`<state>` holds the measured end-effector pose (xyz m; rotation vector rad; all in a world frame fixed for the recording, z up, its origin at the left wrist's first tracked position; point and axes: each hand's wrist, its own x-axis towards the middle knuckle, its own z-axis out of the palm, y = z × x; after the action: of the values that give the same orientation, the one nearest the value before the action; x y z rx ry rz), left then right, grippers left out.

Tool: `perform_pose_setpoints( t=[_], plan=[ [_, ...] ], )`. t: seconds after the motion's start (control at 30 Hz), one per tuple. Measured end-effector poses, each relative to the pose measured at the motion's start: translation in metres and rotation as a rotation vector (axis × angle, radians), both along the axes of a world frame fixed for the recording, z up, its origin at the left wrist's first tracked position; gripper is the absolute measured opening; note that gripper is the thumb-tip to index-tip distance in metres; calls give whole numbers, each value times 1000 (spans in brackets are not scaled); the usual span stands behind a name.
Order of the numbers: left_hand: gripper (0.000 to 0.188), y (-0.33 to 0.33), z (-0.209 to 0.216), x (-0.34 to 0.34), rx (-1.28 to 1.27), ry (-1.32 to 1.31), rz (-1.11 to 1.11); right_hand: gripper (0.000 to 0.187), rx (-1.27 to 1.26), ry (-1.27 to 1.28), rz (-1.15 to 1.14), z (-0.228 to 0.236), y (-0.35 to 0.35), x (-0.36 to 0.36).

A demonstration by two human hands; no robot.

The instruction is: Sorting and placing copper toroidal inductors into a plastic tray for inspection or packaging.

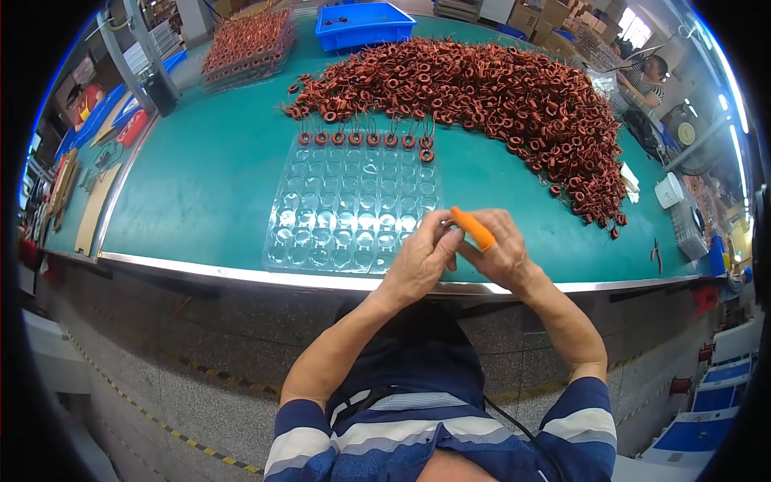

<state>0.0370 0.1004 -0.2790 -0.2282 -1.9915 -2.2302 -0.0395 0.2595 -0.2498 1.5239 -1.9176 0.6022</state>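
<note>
My left hand (422, 261) and my right hand (504, 255) meet above the table's near edge, at the lower right corner of a clear plastic tray (277, 233). Both have their fingers pinched together; whatever lies between them is hidden. An orange finger cot (474, 228) covers one finger of the right hand. Round pockets fill the tray. Reddish-brown ring coils (356, 139) with upright wire leads sit along its far row, and one more coil (426, 156) is in the second row at the right end. Beyond stretches a large curved heap of loose ring coils (482, 92).
A blue bin (365, 28) stands at the far side, left of it stacked trays full of coils (247, 48). Pliers (657, 255) lie at the right near edge, close to clear plastic containers (687, 229). Metal posts (136, 56) rise at the left. Another person (645, 80) sits far right.
</note>
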Motion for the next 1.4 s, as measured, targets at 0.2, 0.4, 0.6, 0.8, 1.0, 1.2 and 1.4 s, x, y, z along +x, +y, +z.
perform_pose_setpoints(
  t=[0.2,0.4,0.6,0.8,1.0,1.2,1.4],
  plan=[
    [26,-8,-4,6,230,38,-131,61,-204,-608,-41,8,7,21],
    [31,-5,-2,10,191,75,-216,32,-233,-1369,37,8,3,24],
    [28,-4,11,23,226,-123,-160,18,-146,-689,-140,10,4,32],
    [22,6,2,14,225,-94,98,15,-178,-39,-145,13,-5,48],
    [18,10,9,12,386,-34,141,12,-318,-595,-230,17,-13,35],
    [23,-11,20,15,280,67,40,33,-452,-932,-135,9,-15,31],
    [27,-14,18,20,163,72,-13,32,-411,-1375,68,-12,-8,36]
  ],
)
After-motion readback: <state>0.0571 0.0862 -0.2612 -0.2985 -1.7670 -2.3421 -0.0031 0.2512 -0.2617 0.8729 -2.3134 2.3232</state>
